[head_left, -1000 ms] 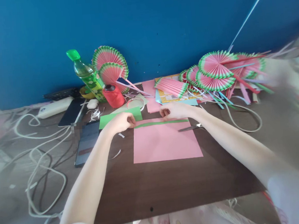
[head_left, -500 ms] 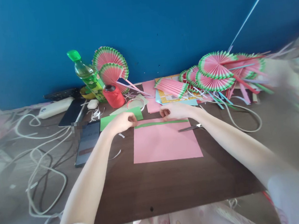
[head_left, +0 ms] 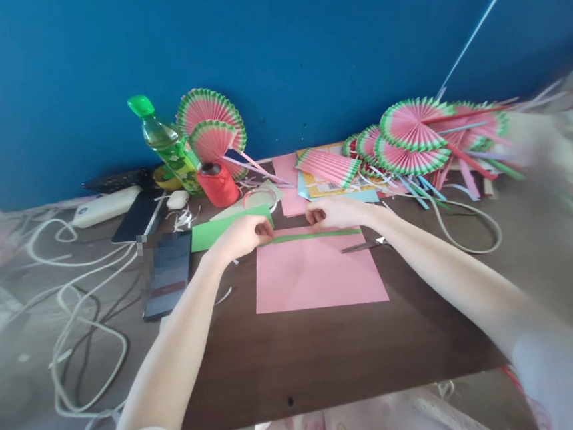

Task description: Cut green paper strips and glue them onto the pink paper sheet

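A sheet of pink paper (head_left: pixel 316 276) lies flat on the dark table, with a narrow green paper strip (head_left: pixel 335 233) along its far edge. At the strip's left end, my left hand (head_left: pixel 251 235) is closed, its fingers pinched on the strip. My right hand (head_left: pixel 327 213), also closed, has its curled fingers at the strip nearer the middle; its exact grip is partly hidden. Scissors (head_left: pixel 362 246) lie over the sheet's right side, their handles hidden under my right forearm. Green paper (head_left: pixel 212 229) rests behind my left hand.
Pleated pink-and-green paper fans (head_left: pixel 417 130) are heaped at the back right, and others (head_left: pixel 212 118) lean on the blue wall. A green-capped bottle (head_left: pixel 162 135), a red-wrapped object (head_left: pixel 218 184), a phone (head_left: pixel 169 279) and looped white cables (head_left: pixel 87 319) occupy the left.
My left hand has shifted slightly right along the green strip, covering more of its left end. My right hand, the pink sheet and the scissors look unmoved.
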Action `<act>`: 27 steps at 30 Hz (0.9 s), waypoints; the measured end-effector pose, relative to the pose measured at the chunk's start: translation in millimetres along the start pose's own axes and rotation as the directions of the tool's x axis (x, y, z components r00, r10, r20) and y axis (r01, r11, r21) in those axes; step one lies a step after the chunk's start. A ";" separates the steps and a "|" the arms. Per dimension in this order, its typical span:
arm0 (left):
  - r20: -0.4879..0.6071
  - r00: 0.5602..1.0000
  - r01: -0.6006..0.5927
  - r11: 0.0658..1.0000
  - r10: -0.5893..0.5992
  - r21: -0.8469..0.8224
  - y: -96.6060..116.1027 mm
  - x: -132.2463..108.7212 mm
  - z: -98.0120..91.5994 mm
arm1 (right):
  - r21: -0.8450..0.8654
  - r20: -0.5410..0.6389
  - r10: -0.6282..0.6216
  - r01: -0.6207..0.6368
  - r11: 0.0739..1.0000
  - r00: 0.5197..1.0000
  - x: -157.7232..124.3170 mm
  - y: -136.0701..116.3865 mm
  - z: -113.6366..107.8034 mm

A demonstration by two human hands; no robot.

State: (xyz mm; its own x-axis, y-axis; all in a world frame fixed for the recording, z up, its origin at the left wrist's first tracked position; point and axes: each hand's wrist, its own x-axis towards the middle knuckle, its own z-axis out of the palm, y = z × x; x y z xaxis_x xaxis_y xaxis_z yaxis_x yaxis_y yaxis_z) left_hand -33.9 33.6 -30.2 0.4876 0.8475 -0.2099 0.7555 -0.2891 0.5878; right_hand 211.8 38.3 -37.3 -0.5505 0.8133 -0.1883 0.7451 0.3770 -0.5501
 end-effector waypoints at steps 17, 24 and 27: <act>0.051 0.999 0.004 1.000 -0.003 -0.023 -6.7 1.5 -0.5 | 0.015 0.003 0.005 -0.005 1.000 1.000 -0.6 -1.5 -0.3; 0.057 0.998 -0.018 1.000 0.019 -0.018 -6.0 2.0 -2.1 | 0.007 0.000 0.007 -0.007 1.000 1.000 -1.0 -1.8 -0.1; 0.043 0.998 -0.051 0.999 0.050 0.002 -6.4 2.0 -2.3 | 0.000 -0.001 0.007 -0.007 1.000 1.000 -0.8 -1.8 -0.5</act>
State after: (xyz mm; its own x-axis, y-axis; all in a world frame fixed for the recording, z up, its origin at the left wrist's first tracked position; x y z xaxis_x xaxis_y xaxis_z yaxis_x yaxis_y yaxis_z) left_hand -38.8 38.1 -32.6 0.5434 0.8119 -0.2134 0.7306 -0.3322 0.5965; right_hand 211.1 37.3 -35.7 -0.5446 0.8165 -0.1917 0.7491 0.3708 -0.5490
